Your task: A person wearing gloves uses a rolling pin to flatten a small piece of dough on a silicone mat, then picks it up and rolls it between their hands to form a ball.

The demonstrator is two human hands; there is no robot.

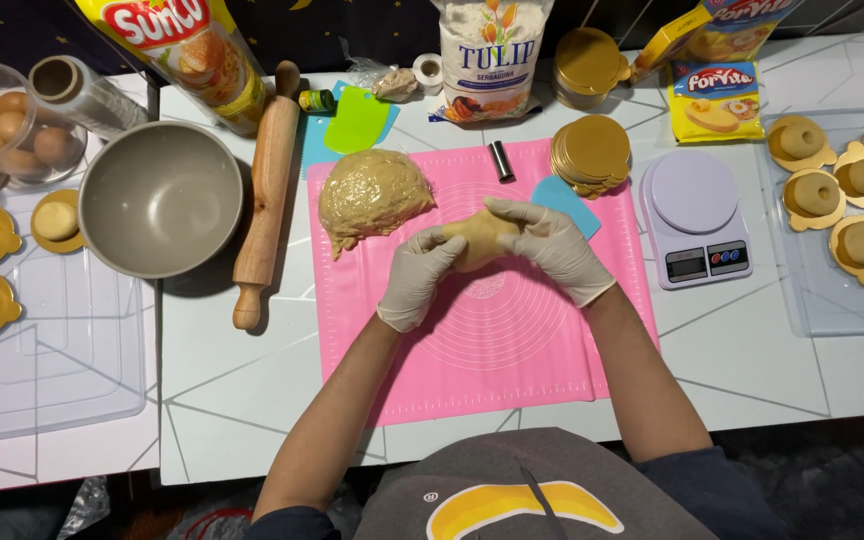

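Observation:
Both my hands wear pale gloves and hold one lump of tan dough [479, 238] above the pink silicone mat [512, 350]. My left hand [418, 278] cups the lump from the left and below. My right hand [549, 245] wraps it from the right, fingers curled over the top. A larger mass of the same dough [372, 197], under clear film, lies on the mat's far left corner, just beyond my left hand.
A wooden rolling pin [265, 195] and a grey bowl [160, 198] lie left of the mat. A stack of gold discs [592, 152] and a small scale [696, 218] sit to the right. Clear trays [822, 290] at both sides carry dough pieces on gold discs. Flour bag and packets line the back.

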